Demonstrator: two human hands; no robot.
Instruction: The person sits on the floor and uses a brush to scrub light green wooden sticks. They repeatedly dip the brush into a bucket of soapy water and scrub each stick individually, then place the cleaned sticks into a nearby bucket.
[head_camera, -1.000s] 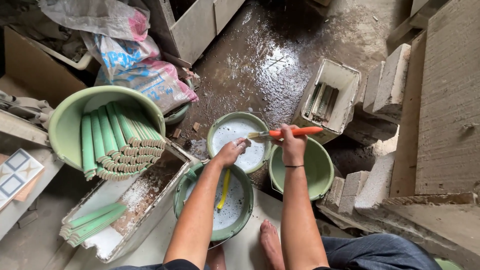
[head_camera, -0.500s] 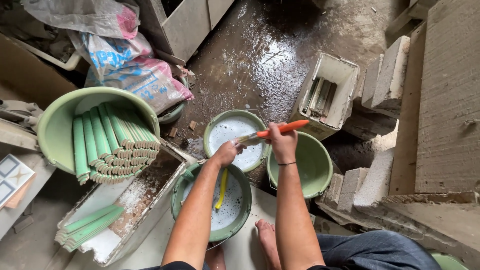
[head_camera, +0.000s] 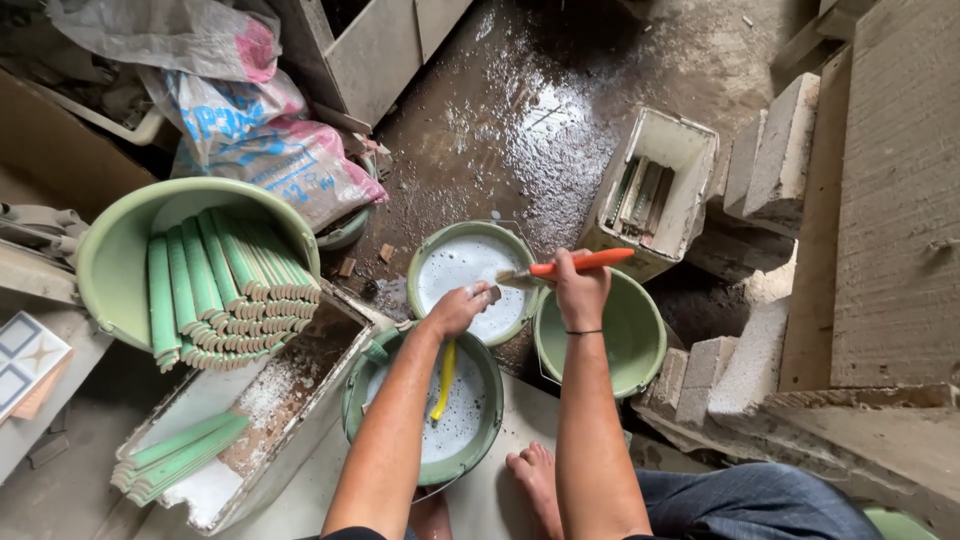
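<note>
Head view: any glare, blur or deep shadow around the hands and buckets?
Head view: sharp overall; daylight glare on the wet floor above the white-liquid bucket; right hand with the orange-handled brush and left hand evenly lit; deep shadow in the gap right of the empty green bucket; edges bow slightly.

right hand (head_camera: 580, 292) holding brush (head_camera: 570, 267), green buckets (head_camera: 470, 268)

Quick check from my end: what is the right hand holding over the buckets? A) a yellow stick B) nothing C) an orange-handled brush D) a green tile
C: the right hand grips an orange-handled brush, bristles toward the small piece in the left hand, over the bucket of white liquid.
</note>
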